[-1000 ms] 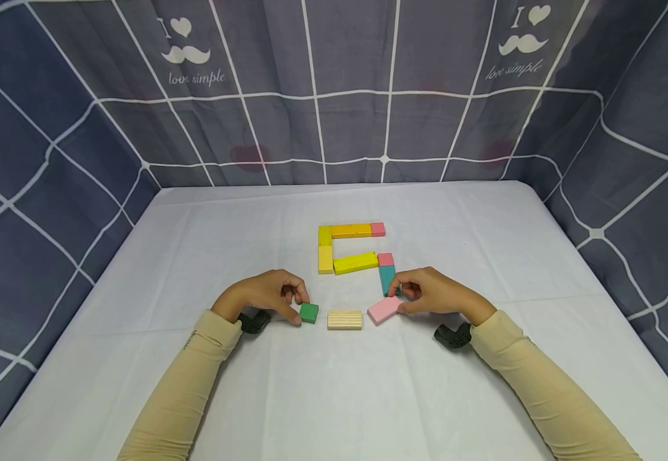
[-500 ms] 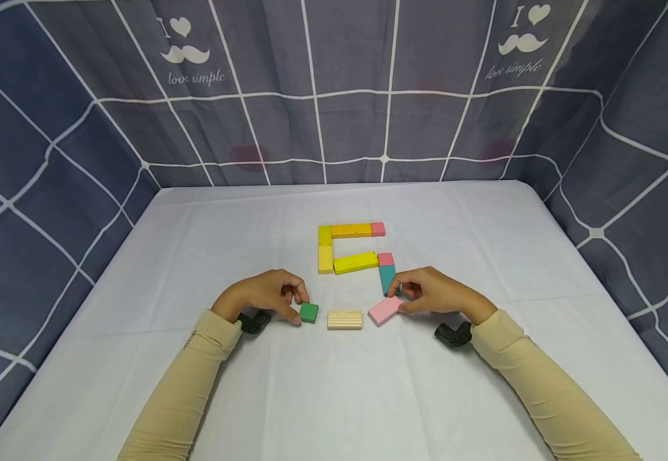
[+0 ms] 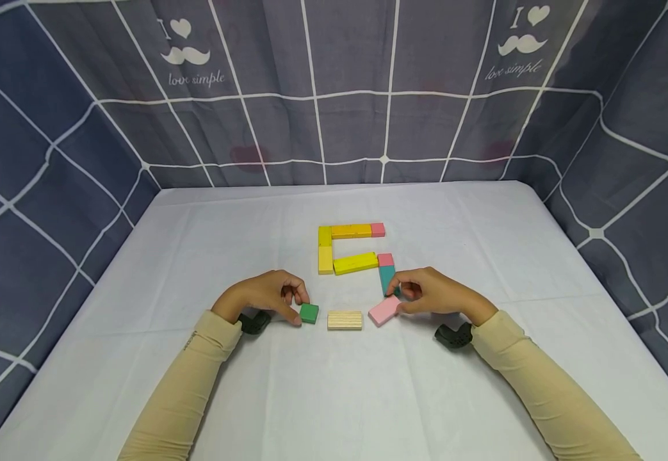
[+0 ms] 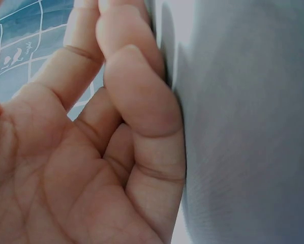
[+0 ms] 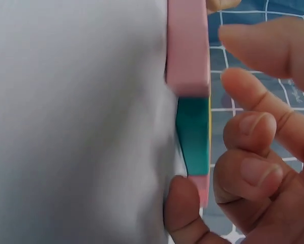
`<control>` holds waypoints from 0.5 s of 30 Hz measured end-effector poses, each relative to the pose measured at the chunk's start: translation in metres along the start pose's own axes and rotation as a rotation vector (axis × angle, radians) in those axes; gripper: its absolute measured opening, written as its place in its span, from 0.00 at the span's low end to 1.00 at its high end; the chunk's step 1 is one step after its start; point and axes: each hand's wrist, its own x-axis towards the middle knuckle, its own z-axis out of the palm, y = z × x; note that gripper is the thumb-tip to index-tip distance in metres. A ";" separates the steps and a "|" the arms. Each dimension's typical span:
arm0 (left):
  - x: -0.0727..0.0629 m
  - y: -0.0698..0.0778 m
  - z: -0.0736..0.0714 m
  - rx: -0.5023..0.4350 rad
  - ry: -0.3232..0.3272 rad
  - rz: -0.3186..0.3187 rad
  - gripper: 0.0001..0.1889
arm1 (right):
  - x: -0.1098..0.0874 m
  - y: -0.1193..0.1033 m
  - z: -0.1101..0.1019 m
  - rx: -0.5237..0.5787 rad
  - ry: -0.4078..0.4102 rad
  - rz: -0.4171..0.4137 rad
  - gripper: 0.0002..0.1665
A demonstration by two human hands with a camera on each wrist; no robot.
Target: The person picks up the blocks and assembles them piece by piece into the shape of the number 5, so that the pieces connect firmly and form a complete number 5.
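A: In the head view, your left hand has its thumb and forefinger bent at the green block, which lies on the white cloth.
B: Are you pinching it?
A: I can't tell from here. Your right hand is at the right end of the slanted pink block, and the plain wooden block sits between the two, apart from both.
B: And past your hands?
A: You have a teal block near your right forefinger, a small pink square against its far end, and a tilted yellow bar reaching left from there.
B: What does your left wrist view add?
A: Your fingers fold in close together, beside the pale surface. The green block is hidden there, so your grip stays unclear.
B: And your right wrist view?
A: Your thumb and forefinger stand apart, clear of the pink block resting on the cloth; the teal block shows just beyond it.
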 end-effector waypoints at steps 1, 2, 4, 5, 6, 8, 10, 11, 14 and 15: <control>0.000 0.000 0.000 0.001 0.001 0.000 0.15 | 0.000 -0.001 0.001 0.008 0.006 0.000 0.11; 0.000 0.000 0.000 0.002 0.002 0.001 0.15 | 0.001 -0.002 0.001 0.020 0.012 0.001 0.11; 0.000 0.000 0.000 0.002 0.002 0.004 0.15 | 0.001 -0.004 0.003 0.044 0.021 0.006 0.11; 0.000 0.000 0.000 0.001 0.002 0.005 0.15 | 0.001 -0.005 0.004 0.056 0.025 0.010 0.10; 0.000 0.000 0.000 -0.001 0.002 0.005 0.15 | 0.002 -0.007 0.006 0.068 0.028 0.015 0.10; 0.000 0.000 0.000 -0.003 0.001 0.006 0.15 | 0.002 -0.011 0.008 0.087 0.033 0.021 0.10; 0.000 0.000 0.000 -0.005 0.001 0.006 0.15 | 0.002 -0.016 0.011 0.095 0.042 0.023 0.10; 0.000 0.000 0.000 -0.005 0.001 0.007 0.15 | 0.003 -0.018 0.012 0.095 0.048 0.021 0.10; 0.000 0.000 0.000 0.000 0.002 0.010 0.15 | 0.004 -0.024 0.018 0.086 0.074 0.015 0.11; 0.000 0.000 0.000 0.001 0.002 0.011 0.15 | 0.005 -0.025 0.020 0.082 0.086 0.016 0.11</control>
